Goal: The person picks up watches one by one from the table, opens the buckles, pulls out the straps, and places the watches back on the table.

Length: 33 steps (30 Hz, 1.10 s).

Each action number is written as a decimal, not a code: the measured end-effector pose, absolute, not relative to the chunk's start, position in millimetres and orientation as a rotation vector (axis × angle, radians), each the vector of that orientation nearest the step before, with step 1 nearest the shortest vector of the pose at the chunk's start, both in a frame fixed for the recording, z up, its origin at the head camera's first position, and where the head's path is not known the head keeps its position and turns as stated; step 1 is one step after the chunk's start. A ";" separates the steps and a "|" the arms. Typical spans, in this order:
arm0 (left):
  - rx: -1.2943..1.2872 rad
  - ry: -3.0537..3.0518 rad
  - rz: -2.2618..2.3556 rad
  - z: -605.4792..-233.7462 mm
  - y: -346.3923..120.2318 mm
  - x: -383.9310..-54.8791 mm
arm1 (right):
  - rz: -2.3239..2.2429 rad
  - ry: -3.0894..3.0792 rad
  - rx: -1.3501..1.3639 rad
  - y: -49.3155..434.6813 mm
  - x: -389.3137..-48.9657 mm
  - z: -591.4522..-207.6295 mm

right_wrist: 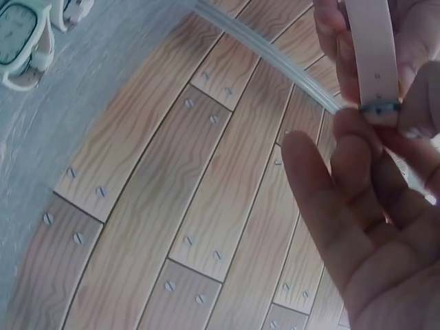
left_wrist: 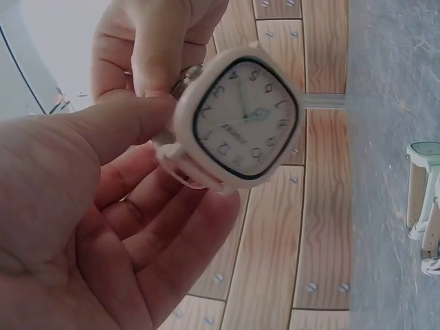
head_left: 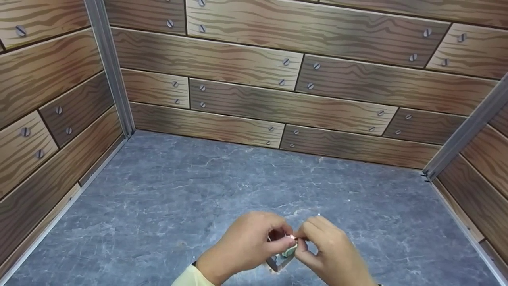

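Note:
A pale pink wristwatch (left_wrist: 237,148) with a rounded square dial hangs between both hands, its face toward the left wrist camera. My left hand (head_left: 248,240) pinches the watch by its strap. From the other side, my right hand (head_left: 333,248) pinches the strap end by thumb and fingertip. In the right wrist view the pink strap (right_wrist: 375,58) shows small holes and passes through a metal buckle (right_wrist: 380,107) at the fingertips. Head-on, the hands hide most of this watch.
On the blue-grey marbled tabletop (head_left: 170,190) rests a pale green watch (right_wrist: 20,34), with part of another watch (right_wrist: 72,10) beside it. Wood-print panels (head_left: 246,67) wall the table at the back and sides, joined by grey corner posts (head_left: 113,67).

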<state>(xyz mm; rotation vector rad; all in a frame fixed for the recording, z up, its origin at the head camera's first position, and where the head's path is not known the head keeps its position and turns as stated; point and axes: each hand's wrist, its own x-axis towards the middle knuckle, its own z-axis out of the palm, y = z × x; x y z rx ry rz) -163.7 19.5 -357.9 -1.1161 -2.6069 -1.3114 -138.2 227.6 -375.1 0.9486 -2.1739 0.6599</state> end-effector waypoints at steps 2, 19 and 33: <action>-1.084 -2.528 -1.332 -358.7 21.9 -162.1 | 0.704 -2.177 0.886 225.3 -137.0 -373.6; -1.250 -2.572 -0.941 -360.8 18.6 -163.7 | 0.584 -2.367 1.088 236.1 -131.1 -361.8; -1.252 -2.639 -1.144 -356.7 16.0 -164.7 | 0.535 -2.150 1.194 235.5 -138.2 -368.0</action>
